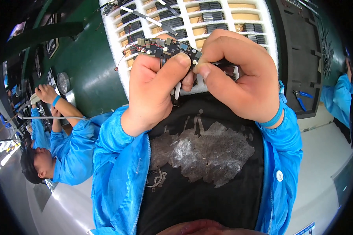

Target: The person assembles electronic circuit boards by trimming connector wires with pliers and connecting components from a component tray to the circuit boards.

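Note:
My left hand (149,92) is closed round a narrow black circuit board (157,47), its thumb pressed on the board's face. Thin red wires trail off the board's left end, one ending in a small round part (116,69). At the board's right end, my right hand (245,74) has thumb and forefinger pinched together; what lies between these fingertips is too small to make out. A short white strip (178,91) hangs below the board. Both hands are over the near part of a white foam tray (228,23), whose compartments hold several stacks of dark flat parts (212,16).
Long thin strips (147,18) lie across the tray's far left. Right of it, a dark moulded tray (300,51) holds blue-handled cutters (302,98). A round metal tin (63,82) stands left on the green table (91,58). Co-workers in blue sleeves (76,156) are on both sides.

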The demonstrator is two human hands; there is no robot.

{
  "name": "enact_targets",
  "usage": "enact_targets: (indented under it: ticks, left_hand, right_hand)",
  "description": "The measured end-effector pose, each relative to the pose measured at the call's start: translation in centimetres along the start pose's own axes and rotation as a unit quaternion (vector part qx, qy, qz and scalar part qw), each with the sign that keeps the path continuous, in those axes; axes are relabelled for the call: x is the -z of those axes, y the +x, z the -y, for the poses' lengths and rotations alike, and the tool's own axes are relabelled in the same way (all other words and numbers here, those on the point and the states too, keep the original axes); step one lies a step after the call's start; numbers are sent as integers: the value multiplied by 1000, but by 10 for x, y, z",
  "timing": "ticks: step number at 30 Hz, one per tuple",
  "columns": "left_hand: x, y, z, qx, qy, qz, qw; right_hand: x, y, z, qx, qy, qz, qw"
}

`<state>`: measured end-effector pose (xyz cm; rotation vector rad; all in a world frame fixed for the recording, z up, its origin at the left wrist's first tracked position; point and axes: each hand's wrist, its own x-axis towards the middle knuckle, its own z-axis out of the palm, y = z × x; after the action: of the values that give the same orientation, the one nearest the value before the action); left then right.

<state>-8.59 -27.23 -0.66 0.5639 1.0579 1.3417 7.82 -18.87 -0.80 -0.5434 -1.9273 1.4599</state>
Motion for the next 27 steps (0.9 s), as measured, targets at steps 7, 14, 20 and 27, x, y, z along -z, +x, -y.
enact_targets:
  ticks: [7, 14, 20, 27]
  left_hand:
    - [-2, 0, 1, 4, -11, 2, 1000]
    - [0, -1, 4, 4, -32, 34, 999]
    - [-1, -2, 8, -9, -34, 41, 999]
    - [-8, -6, 5, -17, 58, 41, 997]
  right_hand:
    - [1, 0, -2, 64, -78, -18, 995]
    - [2, -2, -2, 77, -94, -24, 992]
    - [0, -5, 1, 81, -100, -27, 991]
    - [-1, -13, 3, -29, 24, -25, 999]
